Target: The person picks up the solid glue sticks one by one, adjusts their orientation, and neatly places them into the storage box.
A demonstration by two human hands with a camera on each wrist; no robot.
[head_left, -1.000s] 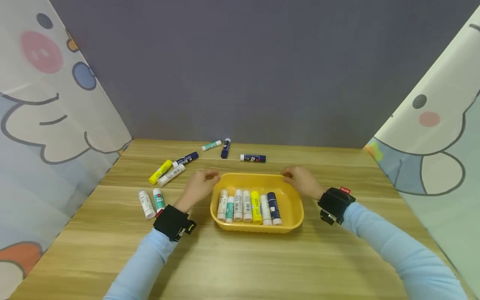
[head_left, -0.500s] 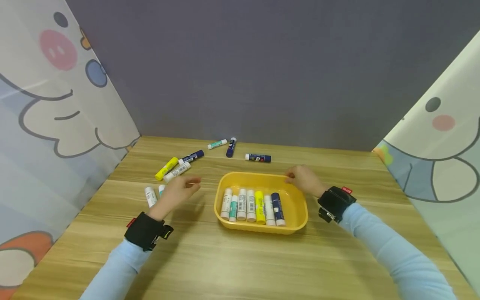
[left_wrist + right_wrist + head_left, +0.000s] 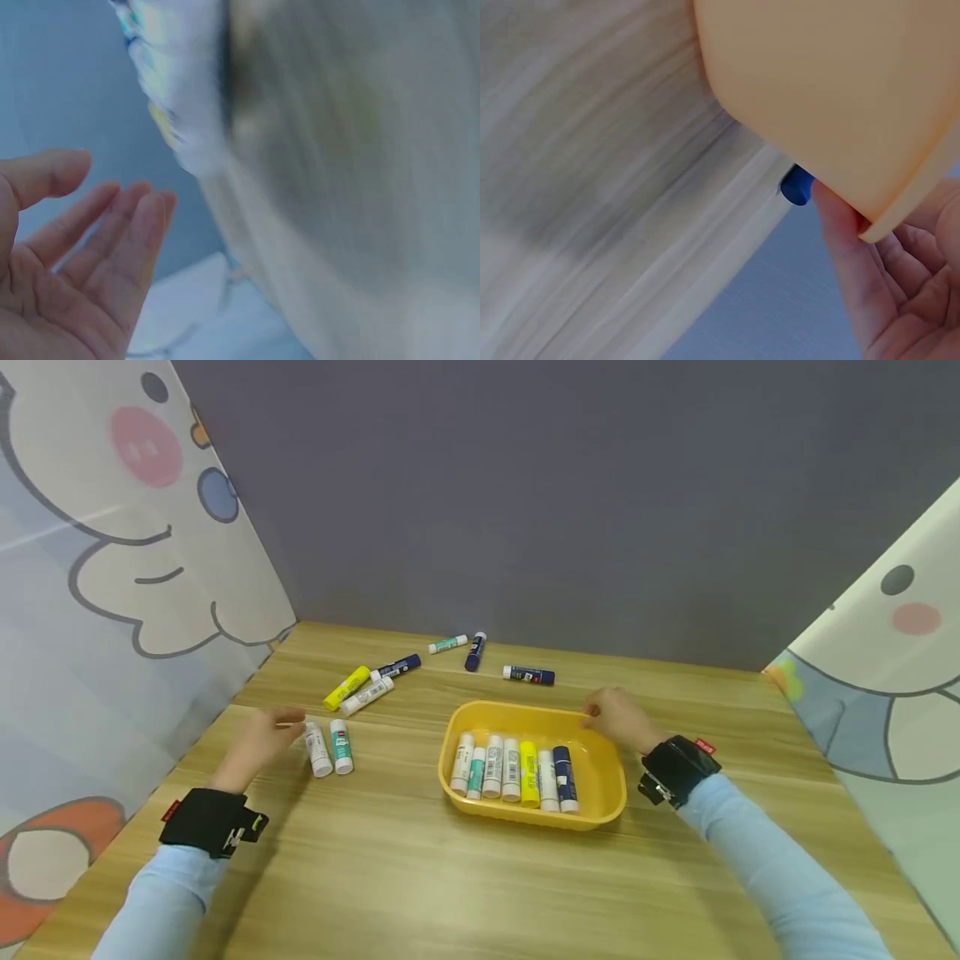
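Hands (image 3: 258, 745) (image 3: 621, 720) now wider apart over wood-grain table (image 3: 450, 885); grey wall (image 3: 525, 502) behind.

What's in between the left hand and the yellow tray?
In the head view, a white tube, then a teal-and-white tube, then bare tabletop lie between the left hand and the yellow tray.

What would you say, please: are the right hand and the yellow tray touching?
Touching. The right wrist view shows the right hand gripping the yellow tray at its rim.
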